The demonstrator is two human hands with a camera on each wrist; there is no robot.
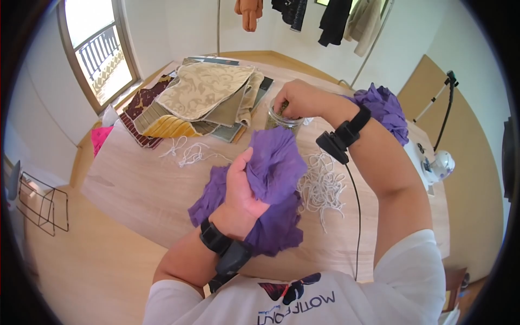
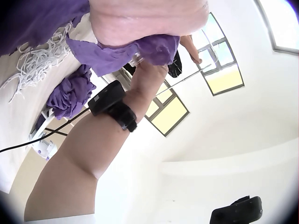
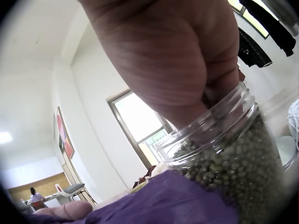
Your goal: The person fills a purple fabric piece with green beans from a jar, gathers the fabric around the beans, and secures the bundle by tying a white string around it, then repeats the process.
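A purple crinkled cloth piece (image 1: 275, 162) lies spread over my left hand (image 1: 241, 195), which holds it up with the thumb along its left edge; the other fingers are mostly hidden beneath. More purple cloth (image 1: 276, 233) lies on the table under that hand. Just beyond, a clear jar (image 3: 205, 135) is filled with green mung beans (image 3: 238, 163). My right hand (image 1: 303, 100) reaches down through the jar's mouth with bent fingers. Its fingertips are hidden among the beans, so I cannot tell whether they grip any. The raised cloth's far edge overlaps the jar's front.
White string (image 1: 323, 187) lies tangled right of the cloth, with more strands (image 1: 189, 151) to the left. Fabric samples (image 1: 208, 92) are stacked at the back left. A purple heap (image 1: 382, 111) sits at the back right, near a white device (image 1: 441, 165). A black cable (image 1: 357, 216) runs from the right wrist.
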